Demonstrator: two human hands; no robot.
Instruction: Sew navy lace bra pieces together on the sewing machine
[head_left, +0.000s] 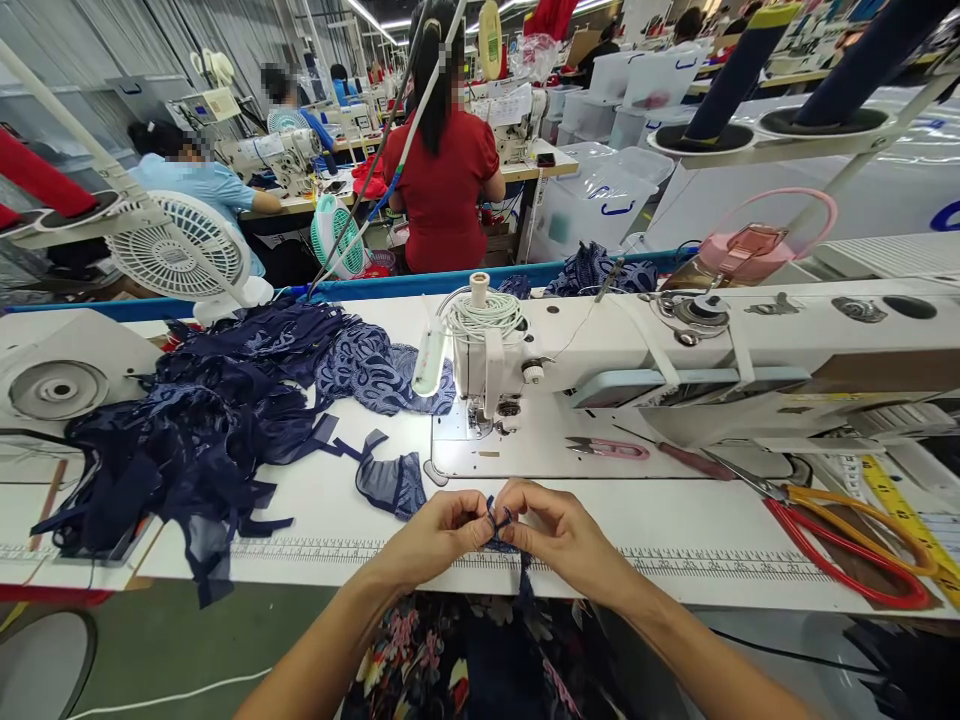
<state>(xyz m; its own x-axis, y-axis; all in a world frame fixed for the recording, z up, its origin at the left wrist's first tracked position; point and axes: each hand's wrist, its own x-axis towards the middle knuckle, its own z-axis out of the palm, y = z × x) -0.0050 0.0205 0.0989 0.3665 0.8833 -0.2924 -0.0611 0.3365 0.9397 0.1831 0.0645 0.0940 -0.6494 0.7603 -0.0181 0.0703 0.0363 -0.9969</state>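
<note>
Centrally, thin navy strap (501,522), looped, pinched between left hand (439,530), right hand (559,535)

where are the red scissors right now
In the head view the red scissors lie on the table at the far right, beside the yellow tape measure, well right of the right hand.
</note>
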